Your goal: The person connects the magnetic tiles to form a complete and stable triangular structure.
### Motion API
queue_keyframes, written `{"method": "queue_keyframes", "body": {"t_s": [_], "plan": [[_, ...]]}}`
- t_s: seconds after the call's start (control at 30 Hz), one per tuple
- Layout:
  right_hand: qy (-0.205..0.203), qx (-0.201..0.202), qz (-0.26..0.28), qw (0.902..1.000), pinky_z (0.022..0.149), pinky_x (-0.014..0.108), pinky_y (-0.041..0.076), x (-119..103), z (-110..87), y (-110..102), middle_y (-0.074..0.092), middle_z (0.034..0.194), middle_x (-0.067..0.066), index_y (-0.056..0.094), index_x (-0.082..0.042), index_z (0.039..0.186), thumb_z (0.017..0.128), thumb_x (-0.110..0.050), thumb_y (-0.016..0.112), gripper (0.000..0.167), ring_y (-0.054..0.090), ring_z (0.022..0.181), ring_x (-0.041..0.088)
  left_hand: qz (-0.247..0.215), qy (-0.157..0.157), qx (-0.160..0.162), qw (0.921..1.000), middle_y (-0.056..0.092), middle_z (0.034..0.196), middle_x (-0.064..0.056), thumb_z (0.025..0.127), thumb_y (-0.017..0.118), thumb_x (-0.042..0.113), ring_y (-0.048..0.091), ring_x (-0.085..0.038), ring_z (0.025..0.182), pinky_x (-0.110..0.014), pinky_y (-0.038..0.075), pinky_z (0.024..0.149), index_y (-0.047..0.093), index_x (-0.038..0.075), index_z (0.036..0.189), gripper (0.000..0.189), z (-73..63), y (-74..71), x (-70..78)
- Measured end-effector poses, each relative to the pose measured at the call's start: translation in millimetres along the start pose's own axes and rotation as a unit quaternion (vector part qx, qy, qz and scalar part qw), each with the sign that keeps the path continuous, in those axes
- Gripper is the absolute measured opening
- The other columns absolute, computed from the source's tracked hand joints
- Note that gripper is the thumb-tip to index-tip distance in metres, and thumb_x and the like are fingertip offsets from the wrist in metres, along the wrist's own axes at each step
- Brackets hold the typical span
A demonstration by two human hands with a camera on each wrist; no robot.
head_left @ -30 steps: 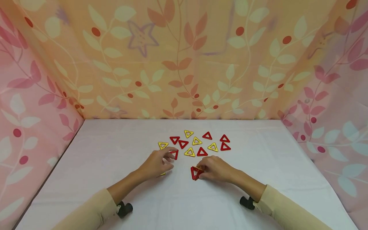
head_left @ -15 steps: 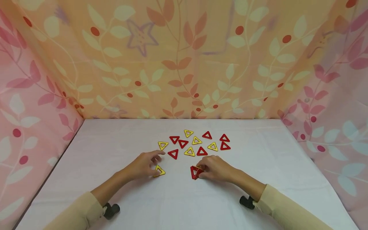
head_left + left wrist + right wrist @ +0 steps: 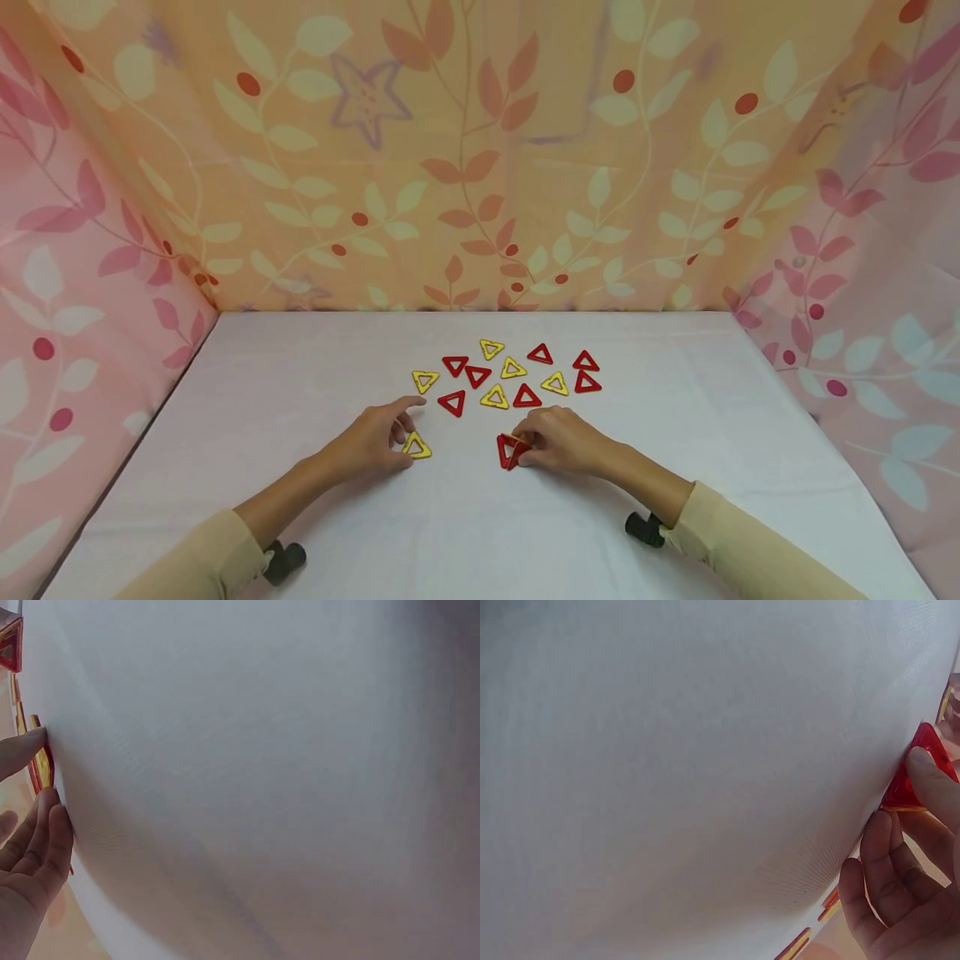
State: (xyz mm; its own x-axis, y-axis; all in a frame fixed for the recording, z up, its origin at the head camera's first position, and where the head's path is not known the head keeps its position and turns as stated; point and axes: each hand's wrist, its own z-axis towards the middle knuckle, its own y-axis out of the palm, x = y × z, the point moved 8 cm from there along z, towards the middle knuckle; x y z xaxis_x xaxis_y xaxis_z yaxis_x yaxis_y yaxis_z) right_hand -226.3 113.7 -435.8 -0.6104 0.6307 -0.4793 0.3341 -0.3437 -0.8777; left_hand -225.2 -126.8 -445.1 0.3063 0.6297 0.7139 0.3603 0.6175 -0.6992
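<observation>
Across the white table (image 3: pixel 480 533), we judge the joining work only begun. The right hand (image 3: pixel 558 437) pinches a small red-and-yellow cluster (image 3: pixel 515 455), its pieces seemingly joined at an angle. The left hand (image 3: pixel 367 437) has thumb and fingers apart beside one yellow triangle (image 3: pixel 423 446); whether they touch it, we cannot tell. Unjoined, farther back, we count seven loose red triangles (image 3: pixel 527 404) and five loose yellow triangles (image 3: pixel 496 405).

the left forearm (image 3: pixel 281 496) and right forearm (image 3: pixel 652 478) slant in toward each other. the left hand (image 3: pixel 373 437) has its index finger (image 3: pixel 407 403) stretched forward, left thumb (image 3: pixel 396 459) spread apart; the right hand (image 3: pixel 560 442) pinches, right thumb (image 3: pixel 931 782) opposing bent fingers (image 3: pixel 889 892).
</observation>
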Motion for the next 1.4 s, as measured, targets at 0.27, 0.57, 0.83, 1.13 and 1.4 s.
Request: {"method": "queue_keyframes", "body": {"t_s": [0.27,0.57,0.83,1.13,1.4], "plan": [[-0.003,0.001,0.002,1.0000,0.071,0.022,0.050,0,0.5,0,0.064,0.087,-0.014,0.075,-0.013,0.111,0.084,-0.024,0.081,0.030,0.056,0.078,0.005,-0.018,0.027,-0.005,0.9995,0.068,0.103,0.000,0.077,0.082,-0.001,0.059,-0.017,0.083,-0.024,0.051,0.069,0.054,0.006,0.136,0.066,2.7,6.7,7.6],[0.002,0.000,0.001,1.0000,0.071,0.022,0.050,0,-0.1,0,0.064,0.088,-0.014,0.075,-0.013,0.112,0.084,-0.024,0.081,0.031,0.056,0.079,0.006,-0.020,0.035,-0.026,0.9988,0.072,0.106,0.000,0.081,0.080,0.002,0.063,-0.015,0.089,-0.029,0.054,0.076,0.057,0.007,0.133,0.058,12.3,21.8,23.7],[0.005,-0.003,0.001,1.0000,0.070,0.022,0.050,1,0.3,0,0.065,0.089,-0.013,0.075,-0.012,0.113,0.084,-0.025,0.081,0.032,0.056,0.078,0.006,-0.033,0.036,-0.045,0.9978,0.073,0.109,0.001,0.081,0.080,0.004,0.064,-0.013,0.091,-0.027,0.054,0.076,0.056,0.008,0.136,0.061,20.2,35.6,32.2],[0.006,-0.005,-0.001,1.0000,0.072,0.023,0.050,1,-0.3,-1,0.067,0.092,-0.011,0.074,-0.012,0.114,0.084,-0.027,0.081,0.033,0.057,0.080,0.006,-0.061,0.042,-0.059,0.9956,0.073,0.110,-0.001,0.083,0.079,0.001,0.065,-0.014,0.094,-0.027,0.054,0.080,0.056,0.008,0.137,0.059,29.3,47.3,42.3],[-0.011,0.006,-0.006,0.9999,0.071,0.023,0.050,-1,0.1,0,0.067,0.091,-0.010,0.075,-0.010,0.111,0.084,-0.023,0.082,0.030,0.057,0.078,0.006,-0.068,0.043,-0.064,0.9947,0.073,0.113,0.001,0.084,0.078,0.003,0.066,-0.011,0.096,-0.024,0.054,0.080,0.055,0.011,0.138,0.059,38.0,57.1,47.8]]}}
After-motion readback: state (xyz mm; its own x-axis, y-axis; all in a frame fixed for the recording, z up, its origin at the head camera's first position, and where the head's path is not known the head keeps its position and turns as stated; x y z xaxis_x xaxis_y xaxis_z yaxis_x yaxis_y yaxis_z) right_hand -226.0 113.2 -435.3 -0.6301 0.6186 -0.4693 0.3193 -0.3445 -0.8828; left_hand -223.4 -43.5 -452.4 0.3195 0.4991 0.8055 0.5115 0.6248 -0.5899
